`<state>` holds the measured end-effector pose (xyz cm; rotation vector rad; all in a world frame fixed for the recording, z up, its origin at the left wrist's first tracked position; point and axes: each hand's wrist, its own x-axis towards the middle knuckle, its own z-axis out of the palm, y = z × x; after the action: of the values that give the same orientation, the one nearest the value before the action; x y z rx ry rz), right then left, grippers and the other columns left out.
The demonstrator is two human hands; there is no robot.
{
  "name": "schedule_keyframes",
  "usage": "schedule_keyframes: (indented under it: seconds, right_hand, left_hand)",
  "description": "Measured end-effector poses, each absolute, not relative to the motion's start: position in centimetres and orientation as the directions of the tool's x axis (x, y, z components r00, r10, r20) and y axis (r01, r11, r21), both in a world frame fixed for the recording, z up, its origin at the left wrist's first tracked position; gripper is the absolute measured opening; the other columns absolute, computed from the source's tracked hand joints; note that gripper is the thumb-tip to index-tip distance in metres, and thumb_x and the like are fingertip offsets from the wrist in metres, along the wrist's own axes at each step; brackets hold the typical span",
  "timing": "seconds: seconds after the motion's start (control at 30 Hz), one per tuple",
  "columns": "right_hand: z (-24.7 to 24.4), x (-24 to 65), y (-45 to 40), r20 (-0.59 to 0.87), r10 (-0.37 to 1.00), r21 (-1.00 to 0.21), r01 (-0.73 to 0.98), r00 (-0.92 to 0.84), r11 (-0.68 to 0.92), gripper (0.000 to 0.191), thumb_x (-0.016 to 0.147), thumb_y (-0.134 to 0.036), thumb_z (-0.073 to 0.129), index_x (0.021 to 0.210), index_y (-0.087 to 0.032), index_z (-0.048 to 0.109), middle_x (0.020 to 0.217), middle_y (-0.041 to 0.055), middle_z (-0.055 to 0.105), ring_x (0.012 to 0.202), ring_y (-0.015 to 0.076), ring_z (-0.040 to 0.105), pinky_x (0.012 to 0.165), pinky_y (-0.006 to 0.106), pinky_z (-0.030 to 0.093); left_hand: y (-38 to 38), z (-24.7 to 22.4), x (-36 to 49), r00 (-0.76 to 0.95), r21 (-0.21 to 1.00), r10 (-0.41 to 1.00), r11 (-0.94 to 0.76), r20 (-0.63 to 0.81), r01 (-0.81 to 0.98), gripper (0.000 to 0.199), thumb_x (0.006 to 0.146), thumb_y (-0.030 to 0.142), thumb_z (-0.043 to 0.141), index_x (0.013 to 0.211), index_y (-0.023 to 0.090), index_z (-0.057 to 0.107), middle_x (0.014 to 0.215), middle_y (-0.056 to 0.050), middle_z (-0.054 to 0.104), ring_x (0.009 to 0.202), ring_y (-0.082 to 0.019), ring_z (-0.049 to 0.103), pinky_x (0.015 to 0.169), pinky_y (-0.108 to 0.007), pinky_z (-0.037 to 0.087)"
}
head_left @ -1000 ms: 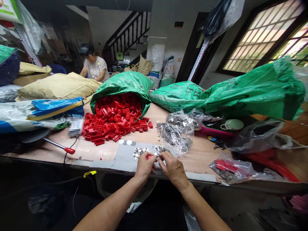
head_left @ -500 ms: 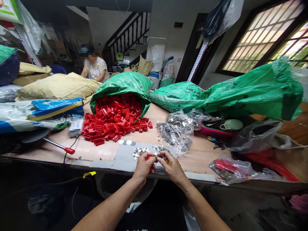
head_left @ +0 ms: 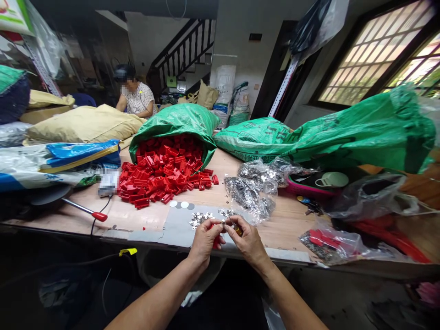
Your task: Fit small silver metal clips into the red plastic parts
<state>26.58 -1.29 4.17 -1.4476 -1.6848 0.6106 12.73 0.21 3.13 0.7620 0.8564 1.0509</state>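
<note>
My left hand [head_left: 205,238] is closed on a red plastic part [head_left: 217,242], partly hidden by the fingers, near the table's front edge. Close beside it, my right hand [head_left: 244,237] grips a tool with a yellow handle [head_left: 237,229]. The fingertips of both hands meet over a small metal piece, too small to make out well. Just beyond them, small silvery metal pieces [head_left: 200,219] lie on a grey sheet [head_left: 175,224]. A large heap of red plastic parts [head_left: 158,176] spills from a green sack [head_left: 182,117].
Plastic bags of metal pieces [head_left: 249,197] lie right of centre. A lever with a red grip [head_left: 99,216] is at the left. A bag [head_left: 330,243] with red parts lies front right. Behind the sacks sits another person [head_left: 139,98].
More of the yellow handle shows in my right hand, and the red part shows lower beside my left fingers. Both hands stay in nearly the same place.
</note>
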Motion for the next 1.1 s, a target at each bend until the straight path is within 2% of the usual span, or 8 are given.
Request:
schedule_keyframes:
  seconds: [0.23,0.37,0.47,0.57,0.7,0.83,0.97,1.1]
  right_hand:
    - [3.4,27.5,-0.7,0.320,0.946,-0.732,0.647,0.050,0.213,0.019,0.085,-0.037,0.051,0.087,-0.019,0.056,0.079,0.0023,0.065,0.064,0.0146,0.058,0.060,0.024,0.045]
    - [2.0,29.1,-0.7,0.378,0.925,-0.523,0.830,0.024,0.193,0.012,0.086,-0.026,0.048,0.085,-0.020,0.058,0.082,0.0030,0.065,0.075,0.0175,0.061,0.068,0.027,0.046]
    - [0.9,29.8,-1.1,0.401,0.916,-0.355,0.918,-0.021,0.177,0.018,0.087,-0.020,0.044,0.091,-0.021,0.061,0.090,0.0047,0.067,0.082,0.0191,0.063,0.071,0.029,0.047]
    - [0.4,30.1,-1.8,0.383,0.922,-0.308,0.931,-0.066,0.195,0.025,0.088,-0.016,0.042,0.100,-0.023,0.063,0.099,0.0044,0.068,0.087,0.0190,0.065,0.072,0.029,0.049]
    - [0.8,30.6,-2.3,0.378,0.925,-0.397,0.895,-0.043,0.204,0.028,0.088,-0.018,0.044,0.107,-0.025,0.062,0.106,0.0046,0.067,0.095,0.0198,0.064,0.081,0.032,0.049]
    - [1.7,30.8,-2.4,0.264,0.960,-0.657,0.747,0.097,0.105,0.020,0.086,-0.031,0.050,0.097,-0.021,0.064,0.095,0.0056,0.069,0.088,0.0207,0.063,0.080,0.033,0.049]
    - [2.5,29.3,-3.0,0.111,0.994,-0.874,0.475,-0.011,0.102,0.026,0.083,-0.042,0.056,0.093,-0.018,0.061,0.087,0.0034,0.065,0.083,0.0177,0.060,0.074,0.027,0.048]
    - [2.6,28.1,-3.5,0.092,0.994,-0.931,0.350,-0.055,0.105,0.024,0.082,-0.042,0.059,0.085,-0.018,0.057,0.078,-0.0008,0.059,0.076,0.0140,0.055,0.070,0.024,0.045]
  left_hand:
    - [0.2,3.2,12.7,0.259,0.848,0.935,0.332,-0.241,-0.412,0.030,0.064,0.034,0.071,0.083,0.014,0.061,0.068,0.000,0.064,0.043,-0.007,0.055,0.037,-0.017,0.038]
    - [0.0,2.9,12.5,0.245,0.861,0.940,0.322,-0.239,-0.394,0.028,0.064,0.033,0.071,0.082,0.014,0.059,0.067,0.000,0.065,0.043,-0.008,0.055,0.036,-0.016,0.036]
    - [-0.2,2.8,12.5,0.237,0.871,0.943,0.311,-0.234,-0.380,0.027,0.065,0.033,0.071,0.081,0.015,0.059,0.068,0.000,0.065,0.043,-0.007,0.055,0.036,-0.016,0.035]
    - [-0.5,2.8,12.4,0.237,0.878,0.944,0.307,-0.231,-0.368,0.027,0.065,0.034,0.070,0.081,0.015,0.059,0.069,-0.001,0.065,0.044,-0.008,0.056,0.037,-0.016,0.035]
    - [-0.6,2.7,12.1,0.233,0.884,0.944,0.306,-0.234,-0.354,0.029,0.065,0.036,0.071,0.082,0.016,0.060,0.069,0.000,0.065,0.044,-0.008,0.055,0.038,-0.016,0.035]
    - [-0.8,2.7,12.1,0.234,0.897,0.947,0.292,-0.221,-0.331,0.028,0.064,0.035,0.072,0.082,0.015,0.063,0.064,0.002,0.061,0.045,-0.007,0.054,0.039,-0.016,0.035]
    - [-1.2,2.6,12.4,0.265,0.908,0.943,0.281,-0.201,-0.309,0.027,0.066,0.035,0.072,0.083,0.015,0.067,0.056,0.003,0.057,0.046,-0.008,0.052,0.042,-0.017,0.035]
    - [-1.8,2.2,12.4,0.298,0.919,0.935,0.278,-0.192,-0.279,0.028,0.069,0.037,0.071,0.084,0.014,0.069,0.053,0.003,0.056,0.045,-0.008,0.049,0.042,-0.017,0.034]
